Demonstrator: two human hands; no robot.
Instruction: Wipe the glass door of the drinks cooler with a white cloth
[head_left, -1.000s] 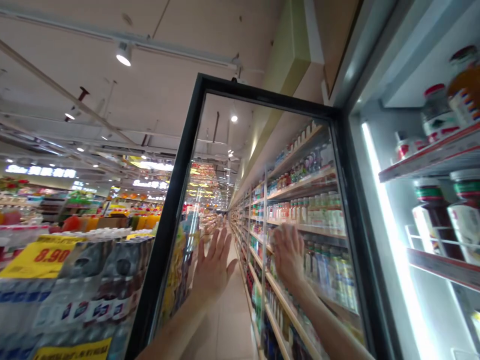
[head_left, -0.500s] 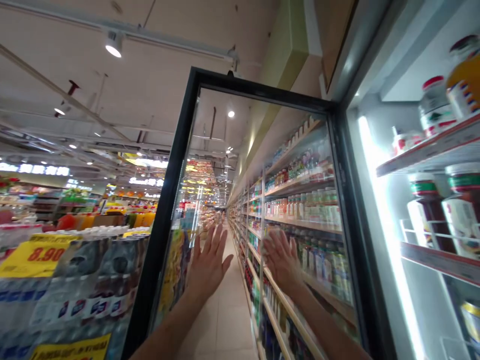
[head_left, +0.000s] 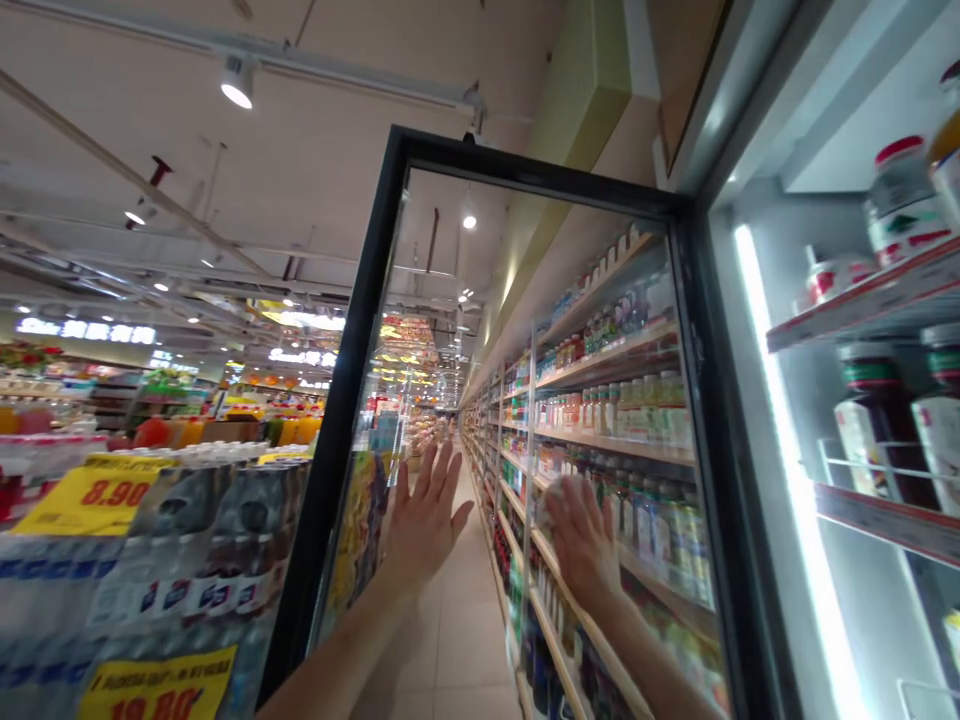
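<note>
a left hand, fingers spread, is raised flat at a black-framed glass door standing open beside a lit cooler of bottles; the right hand meets the same door, its grip impossible to tell

Around three o'clock, an upper cooler shelf carries a red-capped bottle and a small red-and-white container. Toward four o'clock, a lower shelf holds upright dark bottles behind a wire rail. Pale tiled floor lies at six o'clock.
</note>
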